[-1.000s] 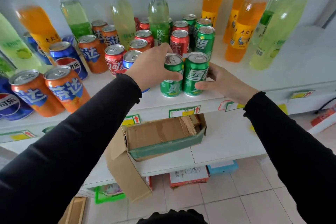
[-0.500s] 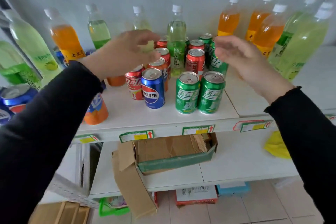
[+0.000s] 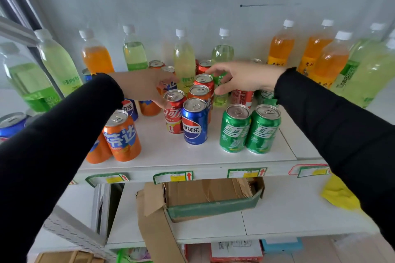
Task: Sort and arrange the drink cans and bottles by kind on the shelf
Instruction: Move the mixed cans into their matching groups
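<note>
Two green Sprite cans [image 3: 249,128] stand side by side at the front of the white shelf [image 3: 192,157]. Left of them are a blue Pepsi can [image 3: 195,121] and a red Coke can [image 3: 173,112], with more red and orange cans behind. An orange Fanta can [image 3: 121,135] stands at front left. My left hand [image 3: 145,86] hovers open over the cans at mid-left, fingers near the red Coke can. My right hand [image 3: 241,78] reaches open over the back cans, holding nothing. Orange bottles [image 3: 280,49] and pale green bottles [image 3: 183,60] line the back wall.
More green bottles [image 3: 367,70] crowd the right end and left end [image 3: 57,64]. A torn cardboard box [image 3: 211,196] lies on the lower shelf, with a yellow cloth [image 3: 339,196] at the right. Price labels [image 3: 173,177] run along the shelf's front edge.
Both hands let go of the two green Sprite cans at the front and moved back over the cans behind. The camera view has tilted up and closer.
</note>
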The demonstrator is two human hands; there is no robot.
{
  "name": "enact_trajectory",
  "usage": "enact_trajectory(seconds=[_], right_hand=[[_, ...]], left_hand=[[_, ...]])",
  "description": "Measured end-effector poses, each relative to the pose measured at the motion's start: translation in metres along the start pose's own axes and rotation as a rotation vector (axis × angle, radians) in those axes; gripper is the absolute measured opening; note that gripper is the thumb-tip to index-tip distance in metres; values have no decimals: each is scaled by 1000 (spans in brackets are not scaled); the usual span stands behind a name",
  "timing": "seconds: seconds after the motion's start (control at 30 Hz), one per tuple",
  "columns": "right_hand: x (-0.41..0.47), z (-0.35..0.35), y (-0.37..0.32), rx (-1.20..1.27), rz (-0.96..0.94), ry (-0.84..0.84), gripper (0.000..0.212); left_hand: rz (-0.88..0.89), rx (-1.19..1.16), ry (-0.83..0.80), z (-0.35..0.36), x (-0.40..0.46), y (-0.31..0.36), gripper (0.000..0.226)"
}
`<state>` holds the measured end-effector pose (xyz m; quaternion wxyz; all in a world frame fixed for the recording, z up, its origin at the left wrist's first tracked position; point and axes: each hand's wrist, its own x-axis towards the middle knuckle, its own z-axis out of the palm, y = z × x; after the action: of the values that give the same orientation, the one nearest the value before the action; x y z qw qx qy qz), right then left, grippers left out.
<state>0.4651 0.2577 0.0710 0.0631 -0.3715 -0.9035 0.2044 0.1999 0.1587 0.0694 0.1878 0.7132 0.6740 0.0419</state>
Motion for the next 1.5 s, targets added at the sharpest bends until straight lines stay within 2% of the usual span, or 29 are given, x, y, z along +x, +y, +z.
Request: enact_trajectory(seconds=[0.13, 0.37, 0.5, 0.6, 0.7, 0.93, 1.2, 1.27, 1.37, 1.43, 1.5], right_hand=[[15, 7, -6, -19, -69, -88, 72], [11, 18, -26, -117, -194, -83, 81], [5, 31, -40, -339, -244, -156, 85], [4, 37, -48, -429, -295, -91, 68], [9, 41, -53, -458, -337, -47, 57], [37, 54, -63, -484, -331, 7, 61], [64, 61, -69, -559, -275, 33, 67], [67, 61, -68, -529, -261, 36, 69], [69, 60, -65, -455, -235, -7, 74], [69, 59, -62, -384, -192, -57, 84], [68, 59, -61, -338, -156, -78, 92]], left_hand=[[21, 37, -17, 5, 10, -6, 83], [69, 105, -40, 15, 17, 2, 70], [74, 143, 8, 16, 18, 4, 65], [41, 169, 22, 12, 15, 2, 62], [-13, 247, 20, 7, 11, -4, 69], [-80, 302, 4, -1, 4, -18, 71], [-112, 313, 57, -3, -3, -29, 75], [-92, 295, 57, -4, -7, -29, 76], [-75, 109, 68, -20, -20, -35, 79], [-124, 45, 117, -36, -27, -52, 78], [-233, 111, 66, -47, -31, -72, 82]])
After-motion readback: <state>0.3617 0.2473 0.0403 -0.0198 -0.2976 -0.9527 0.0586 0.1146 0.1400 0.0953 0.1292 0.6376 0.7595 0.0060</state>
